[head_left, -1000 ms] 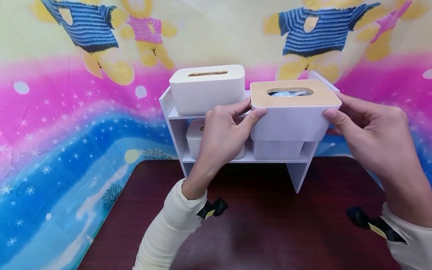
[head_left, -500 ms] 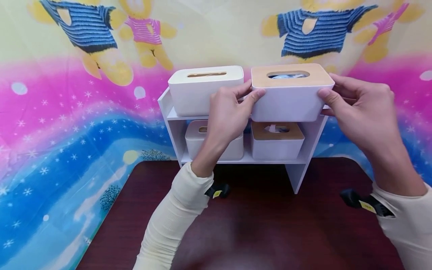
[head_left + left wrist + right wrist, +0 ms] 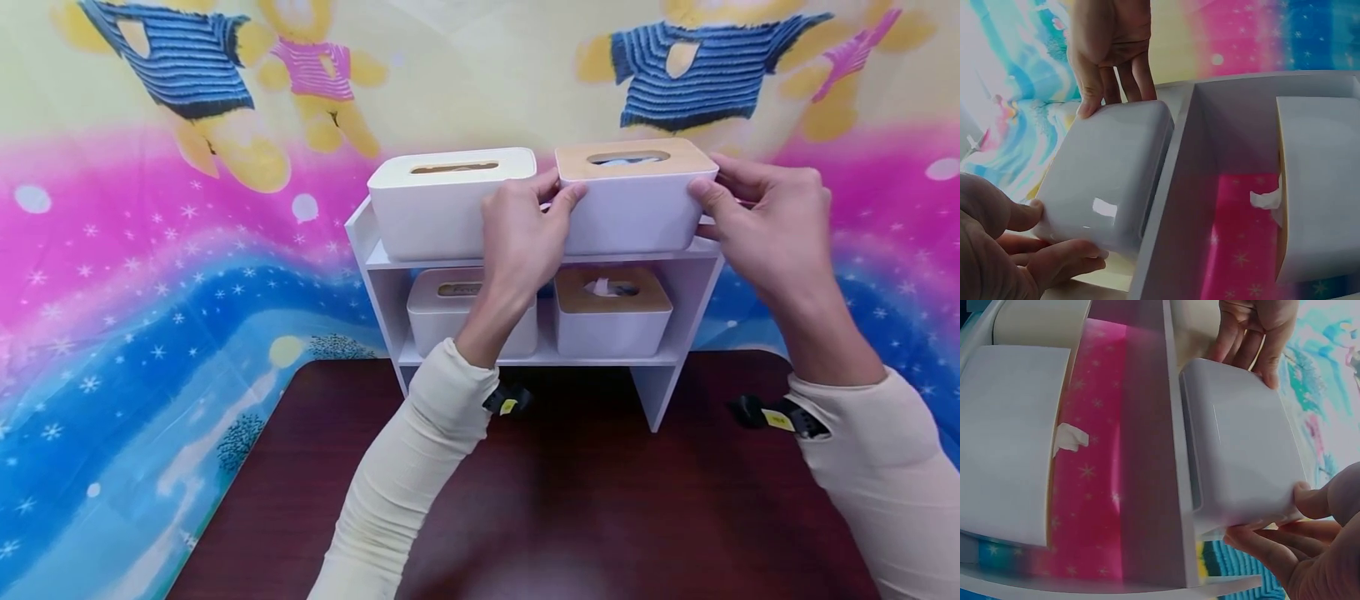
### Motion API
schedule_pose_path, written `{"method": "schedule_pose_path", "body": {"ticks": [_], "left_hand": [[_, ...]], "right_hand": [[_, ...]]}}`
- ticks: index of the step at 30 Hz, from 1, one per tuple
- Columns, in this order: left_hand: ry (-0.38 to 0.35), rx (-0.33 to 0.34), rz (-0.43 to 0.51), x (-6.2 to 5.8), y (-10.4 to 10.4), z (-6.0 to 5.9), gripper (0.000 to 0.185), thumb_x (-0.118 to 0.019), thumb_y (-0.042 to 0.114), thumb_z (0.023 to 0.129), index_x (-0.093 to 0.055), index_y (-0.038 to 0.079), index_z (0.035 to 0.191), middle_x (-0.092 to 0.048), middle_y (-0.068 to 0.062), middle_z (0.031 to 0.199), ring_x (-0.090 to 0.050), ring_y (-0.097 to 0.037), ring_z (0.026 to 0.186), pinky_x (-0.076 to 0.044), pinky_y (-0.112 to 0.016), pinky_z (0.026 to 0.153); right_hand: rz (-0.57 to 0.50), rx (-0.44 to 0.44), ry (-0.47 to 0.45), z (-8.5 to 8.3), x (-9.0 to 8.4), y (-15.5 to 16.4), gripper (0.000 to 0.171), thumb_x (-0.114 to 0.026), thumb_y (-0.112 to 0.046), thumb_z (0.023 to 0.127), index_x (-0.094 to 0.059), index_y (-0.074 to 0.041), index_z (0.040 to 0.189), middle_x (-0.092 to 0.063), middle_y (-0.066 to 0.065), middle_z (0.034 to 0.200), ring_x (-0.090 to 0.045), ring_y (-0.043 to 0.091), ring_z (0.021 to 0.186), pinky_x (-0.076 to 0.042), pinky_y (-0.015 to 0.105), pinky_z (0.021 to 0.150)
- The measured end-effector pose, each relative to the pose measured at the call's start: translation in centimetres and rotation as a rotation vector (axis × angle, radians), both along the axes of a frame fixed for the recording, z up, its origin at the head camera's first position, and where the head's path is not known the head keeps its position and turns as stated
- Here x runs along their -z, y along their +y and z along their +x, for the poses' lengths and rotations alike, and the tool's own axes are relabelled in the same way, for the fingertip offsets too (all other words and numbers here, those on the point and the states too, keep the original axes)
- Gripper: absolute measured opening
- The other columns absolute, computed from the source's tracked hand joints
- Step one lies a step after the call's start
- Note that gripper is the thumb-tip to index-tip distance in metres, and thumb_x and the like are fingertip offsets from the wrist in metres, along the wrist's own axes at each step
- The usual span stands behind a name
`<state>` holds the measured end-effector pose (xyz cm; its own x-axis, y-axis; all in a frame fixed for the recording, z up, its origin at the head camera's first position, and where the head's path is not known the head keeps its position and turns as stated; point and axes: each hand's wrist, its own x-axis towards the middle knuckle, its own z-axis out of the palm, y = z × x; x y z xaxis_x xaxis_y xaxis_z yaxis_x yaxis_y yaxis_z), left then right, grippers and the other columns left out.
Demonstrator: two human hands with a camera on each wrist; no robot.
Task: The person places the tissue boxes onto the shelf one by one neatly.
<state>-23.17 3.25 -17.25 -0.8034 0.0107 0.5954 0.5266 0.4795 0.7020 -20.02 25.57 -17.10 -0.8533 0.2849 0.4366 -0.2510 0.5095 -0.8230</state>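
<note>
Two hands [image 3: 645, 229] hold box [image 3: 633, 200] level, crosswise.

White two-tier shelf [image 3: 375, 250] on dark table [image 3: 600, 500], two tissue boxes [image 3: 450, 204] [image 3: 633, 200] above, two [image 3: 442, 312] [image 3: 611, 312] below.

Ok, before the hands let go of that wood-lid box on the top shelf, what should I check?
1. Left hand grips the wood-lid box at its left end: ok.
2. Right hand grips its right end: ok.
3. Box fully seated on the top shelf: cannot tell; the wrist views show its front overhanging the edge.
4. Gap to the white-lid box: tight, the left hand's fingers fill it: not ok.
5. Box level: ok.
6. Lower boxes undisturbed: ok.
</note>
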Motion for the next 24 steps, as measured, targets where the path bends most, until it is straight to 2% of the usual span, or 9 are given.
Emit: {"method": "schedule_pose_path", "body": {"ticks": [4,7,12,15,18,21,24], "left_hand": [[0.013,-0.032,-0.03,0.2,0.4,-0.4,0.019,-0.076,0.032,0.102,-0.085,0.016,0.101,-0.083,-0.001,0.094,-0.07,-0.012,0.088,-0.048,-0.021,0.07],[0.02,-0.055,-0.06,0.4,0.7,-0.6,0.022,-0.074,0.033,0.104,-0.082,0.014,0.096,-0.076,-0.003,0.08,-0.067,-0.016,0.082,-0.047,-0.025,0.068],[0.027,-0.07,-0.096,0.4,0.9,-0.7,0.021,-0.071,0.033,0.105,-0.082,0.014,0.102,-0.069,-0.002,0.074,-0.066,-0.017,0.081,-0.046,-0.027,0.068],[0.025,-0.071,-0.122,0.5,0.9,-0.6,0.023,-0.071,0.034,0.105,-0.079,0.013,0.107,-0.066,-0.005,0.076,-0.065,-0.022,0.081,-0.046,-0.031,0.069],[0.012,-0.06,-0.144,0.4,0.8,-0.2,0.034,-0.072,0.037,0.104,-0.073,0.012,0.127,-0.071,-0.007,0.089,-0.07,-0.025,0.092,-0.052,-0.033,0.078],[-0.002,-0.037,-0.151,0.5,0.7,0.4,0.051,-0.072,0.041,0.103,-0.063,0.013,0.145,-0.078,-0.008,0.118,-0.074,-0.027,0.114,-0.057,-0.034,0.095],[-0.001,-0.012,-0.152,0.7,0.5,1.1,0.065,-0.073,0.042,0.102,-0.054,0.013,0.157,-0.072,-0.006,0.144,-0.069,-0.026,0.133,-0.053,-0.035,0.112]], "right_hand": [[-0.015,0.029,0.0,-0.6,0.4,-0.1,0.049,-0.068,-0.038,0.103,-0.056,-0.036,0.151,-0.061,0.007,0.156,-0.065,0.033,0.137,-0.057,0.012,0.07],[-0.024,0.049,0.003,-0.9,0.7,-0.3,0.049,-0.067,-0.038,0.103,-0.055,-0.039,0.151,-0.06,0.006,0.156,-0.063,0.033,0.138,-0.056,0.013,0.071],[-0.027,0.074,-0.003,-1.0,0.8,-0.5,0.049,-0.067,-0.039,0.103,-0.055,-0.04,0.15,-0.059,0.006,0.156,-0.062,0.031,0.14,-0.055,0.011,0.07],[-0.005,0.079,-0.03,-0.9,0.6,-0.5,0.052,-0.067,-0.043,0.103,-0.052,-0.042,0.152,-0.057,0.006,0.158,-0.061,0.032,0.141,-0.056,0.014,0.074],[0.071,0.077,-0.07,-0.7,0.5,-0.5,0.06,-0.065,-0.049,0.103,-0.044,-0.042,0.159,-0.053,0.008,0.162,-0.059,0.035,0.142,-0.059,0.031,0.088],[0.151,0.061,-0.073,-0.4,0.5,-0.5,0.067,-0.065,-0.052,0.103,-0.039,-0.041,0.164,-0.05,0.012,0.163,-0.057,0.039,0.142,-0.054,0.051,0.104],[0.183,0.047,-0.05,0.2,0.9,-0.5,0.07,-0.066,-0.051,0.103,-0.038,-0.04,0.165,-0.049,0.011,0.164,-0.056,0.041,0.143,-0.049,0.061,0.109]]}}
